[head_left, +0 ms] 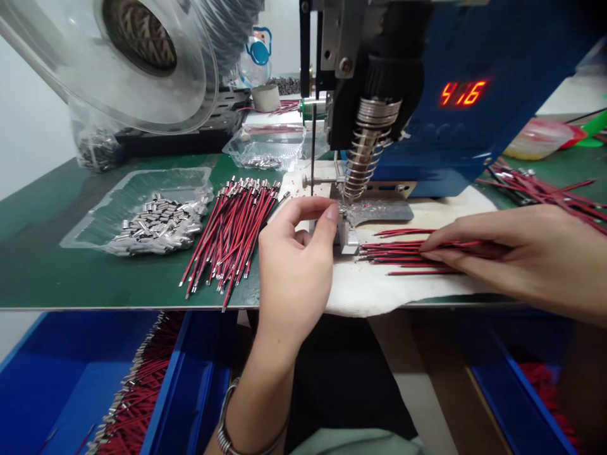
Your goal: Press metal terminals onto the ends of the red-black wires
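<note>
My left hand point(298, 259) is closed in a pinch beside the small metal fixture point(349, 239) under the machine's spring-loaded head point(370, 139). What lies between its thumb and forefinger is hidden. On the right, my right hand point(502, 249) rests over a loose bunch of red and black wires point(389, 251) on the white cloth point(370, 294). Its thumb and forefinger are closed on wires in that bunch. Left of my left hand lies a pile of red and black wires with metal ends point(237, 227).
A clear plastic tray point(95, 221) holds many small silver cylinders point(161, 221). Behind the fixture stands a blue machine point(455, 145) with a red lit display. A large clear reel point(190, 69) hangs at upper left. Below the table edge, a blue bin point(61, 373) holds wired parts.
</note>
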`<state>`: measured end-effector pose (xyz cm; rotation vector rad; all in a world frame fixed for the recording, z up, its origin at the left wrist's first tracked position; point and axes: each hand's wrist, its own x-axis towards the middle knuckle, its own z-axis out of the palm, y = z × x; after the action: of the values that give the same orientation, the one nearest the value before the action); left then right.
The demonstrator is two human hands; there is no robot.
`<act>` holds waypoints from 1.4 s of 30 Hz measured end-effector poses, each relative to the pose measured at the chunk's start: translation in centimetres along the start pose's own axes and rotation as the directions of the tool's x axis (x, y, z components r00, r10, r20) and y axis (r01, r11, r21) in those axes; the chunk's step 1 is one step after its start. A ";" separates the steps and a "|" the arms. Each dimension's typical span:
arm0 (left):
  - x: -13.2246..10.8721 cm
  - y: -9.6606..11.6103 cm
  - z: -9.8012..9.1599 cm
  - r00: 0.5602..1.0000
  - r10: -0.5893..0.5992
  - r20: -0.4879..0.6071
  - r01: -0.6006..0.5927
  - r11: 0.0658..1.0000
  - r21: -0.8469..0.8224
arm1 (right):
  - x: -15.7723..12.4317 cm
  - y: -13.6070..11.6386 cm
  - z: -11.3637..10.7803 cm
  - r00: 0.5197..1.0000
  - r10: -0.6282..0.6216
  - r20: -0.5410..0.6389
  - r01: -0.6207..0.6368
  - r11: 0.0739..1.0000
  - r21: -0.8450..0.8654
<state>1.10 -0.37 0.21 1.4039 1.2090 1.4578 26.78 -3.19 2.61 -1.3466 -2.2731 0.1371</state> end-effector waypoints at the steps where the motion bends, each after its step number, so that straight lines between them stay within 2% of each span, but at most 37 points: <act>1: 0.0 0.0 0.0 1.000 -0.001 -0.001 0.001 1.000 0.002 | -0.2 0.2 -0.1 1.000 0.009 -0.005 -0.009 1.000 -0.013; 7: 0.0 -0.1 0.1 1.000 -0.001 0.003 0.001 1.000 -0.009 | -2.2 2.1 -0.5 0.999 0.051 -0.017 -0.052 0.990 -0.132; 11: 0.0 -0.1 0.0 1.000 0.006 0.001 -0.006 1.000 -0.009 | -2.5 2.7 -0.8 0.995 0.094 -0.013 -0.095 0.979 -0.180; 16: 0.0 -0.1 0.0 1.000 0.003 0.006 -0.003 1.000 -0.004 | -1.8 2.4 -1.0 0.998 0.040 0.039 -0.035 0.992 -0.118; 20: 0.0 -0.1 0.0 1.000 0.004 0.005 -0.004 1.000 -0.001 | -1.5 2.3 -0.8 0.999 0.038 -0.010 -0.039 0.992 -0.123; 26: 0.1 -0.2 0.0 1.000 0.016 0.001 -0.016 1.000 -0.007 | -1.2 1.9 -0.8 0.995 -0.046 0.092 0.049 0.999 -0.022; 31: 0.3 -0.3 0.1 0.999 0.035 -0.008 -0.035 0.999 -0.006 | -0.4 1.5 -0.9 0.993 -0.119 0.020 0.120 0.990 -0.072; 37: 0.2 -0.3 0.1 0.999 0.039 -0.003 -0.039 0.999 0.002 | -0.3 1.5 -1.0 0.986 -0.137 0.093 0.145 0.985 -0.088; 42: 0.2 -0.3 0.1 0.999 0.036 -0.009 -0.036 0.999 0.008 | -0.2 1.9 -0.9 0.990 -0.096 0.103 0.107 0.989 -0.105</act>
<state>1.12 -0.13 -0.01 1.4325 1.2019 1.4865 28.78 -2.57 2.70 -1.3004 -2.4580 0.0442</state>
